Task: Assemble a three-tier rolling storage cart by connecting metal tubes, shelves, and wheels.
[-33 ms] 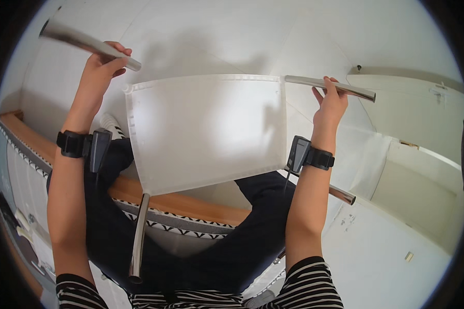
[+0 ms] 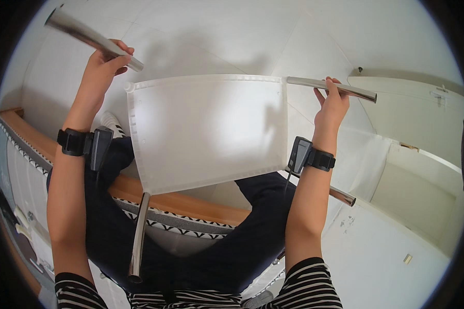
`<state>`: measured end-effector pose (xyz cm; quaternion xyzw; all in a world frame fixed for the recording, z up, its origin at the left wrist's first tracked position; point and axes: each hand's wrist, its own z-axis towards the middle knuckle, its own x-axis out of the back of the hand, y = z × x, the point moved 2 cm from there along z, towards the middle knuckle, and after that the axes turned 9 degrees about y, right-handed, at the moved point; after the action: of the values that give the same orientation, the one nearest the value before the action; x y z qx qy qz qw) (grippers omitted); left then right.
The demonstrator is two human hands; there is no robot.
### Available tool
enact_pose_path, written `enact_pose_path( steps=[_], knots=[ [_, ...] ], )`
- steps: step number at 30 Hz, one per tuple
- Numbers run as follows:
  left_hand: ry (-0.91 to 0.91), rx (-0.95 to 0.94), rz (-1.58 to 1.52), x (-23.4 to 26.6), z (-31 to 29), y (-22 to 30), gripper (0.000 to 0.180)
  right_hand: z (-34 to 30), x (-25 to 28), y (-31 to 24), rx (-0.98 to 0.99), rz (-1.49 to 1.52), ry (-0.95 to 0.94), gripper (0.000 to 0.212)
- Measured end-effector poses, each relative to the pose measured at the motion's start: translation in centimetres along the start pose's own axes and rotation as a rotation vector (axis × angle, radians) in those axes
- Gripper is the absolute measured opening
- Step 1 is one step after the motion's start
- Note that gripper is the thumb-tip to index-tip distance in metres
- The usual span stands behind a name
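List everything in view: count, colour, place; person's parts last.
Panel: 1, whitish, centre
Loose tube: 1, silver, upper left
Corner tubes: 3, silver, panel's upper right, lower left, lower right
Wooden rail: count unclear, orange-brown, left and lower centre
Patterned edging: count unclear, black-white, along rail
Door: 1, off-white, upper right
Floor: 1, white, top
Small clutter: count unclear, mixed, lower left
Wrist devices: 2, black, one per wrist
Shoe: 1, white, dark-striped, left of panel
Trousers: 1, dark, below panel
Sleeves: 2, black-white striped, bottom
Left hand: 1, bare, on loose tube
Right hand: 1, bare, on upper-right corner tube
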<state>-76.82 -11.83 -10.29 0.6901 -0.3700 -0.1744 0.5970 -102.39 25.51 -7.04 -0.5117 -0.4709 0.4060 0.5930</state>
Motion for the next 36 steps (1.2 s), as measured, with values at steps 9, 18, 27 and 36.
enact_pose_path(
  steps=[9,18,27,36],
  knots=[
    [0.012,0.027,0.041,1.1,0.2,-1.0,0.017,-0.8,-0.6,-0.7,0.111,-0.034,0.023,0.027],
    [0.05,0.043,-0.011,0.9,0.3,-0.9,0.014,-0.5,-0.8,-1.2,0.218,0.007,0.062,0.03],
    [0.129,0.024,-0.077,0.1,-0.2,-0.2,0.013,-1.2,-1.6,-1.7,0.452,-0.133,-0.056,0.028],
    [0.101,0.024,0.05,1.7,-0.8,0.4,0.015,-0.7,-2.5,-0.5,0.49,-0.224,-0.065,0.027]
  ],
)
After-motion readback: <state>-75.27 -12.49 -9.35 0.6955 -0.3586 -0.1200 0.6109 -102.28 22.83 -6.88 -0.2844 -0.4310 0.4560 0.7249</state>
